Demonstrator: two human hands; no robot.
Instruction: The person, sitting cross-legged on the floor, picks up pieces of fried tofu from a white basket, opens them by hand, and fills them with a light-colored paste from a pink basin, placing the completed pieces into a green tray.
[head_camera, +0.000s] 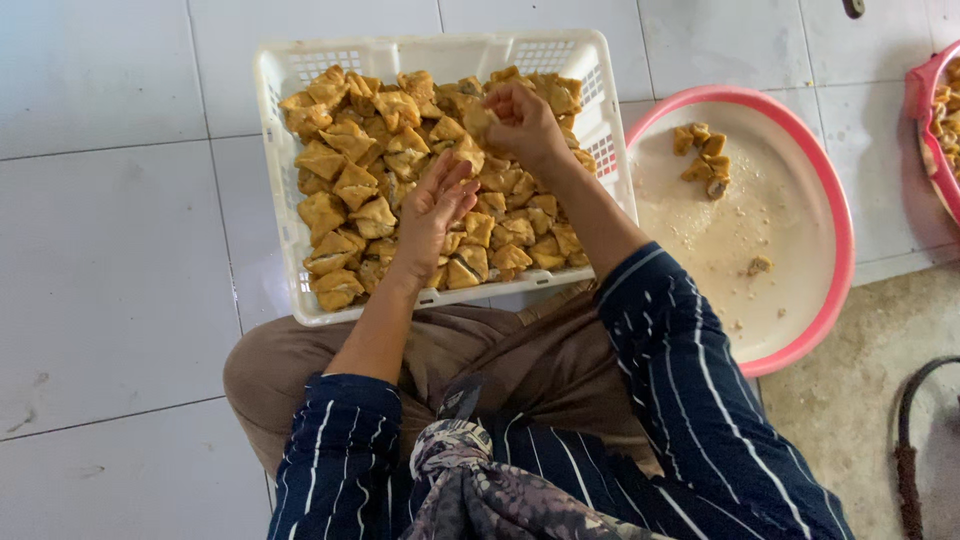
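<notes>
**Now both hands work over a crate of fried tofu**

Seen from the head camera, a person sits on a white tiled floor (110, 250) with a white plastic crate (275, 180) set just beyond the knees. It is heaped with golden-brown tofu puffs (350, 185), mostly triangular and piled loosely from wall to wall.

The right hand (525, 125) is raised over the far middle of the heap. Its fingers are curled in around one puff (478, 120), pinched at the fingertips and lifted just clear of the pile, so this piece sits at the very tip of the grip, on the side facing the other hand.

The left hand (432, 210) hovers lower and nearer the body, over the centre of the heap. Its palm is turned upward and inward, fingers stretched and slightly spread, grasping nothing. Whether its edge touches the puffs beneath cannot be told. The held piece lies up and to the right of this loose palm, near but apart from it.

To the right of the crate, touching or just beside its wall, lies a round pink-rimmed basin (835, 210). A small cluster of pieces (703, 158) rests near its far side, with crumbs scattered over the pale bottom. Another pink rim (915, 100) shows at the right edge.
</notes>
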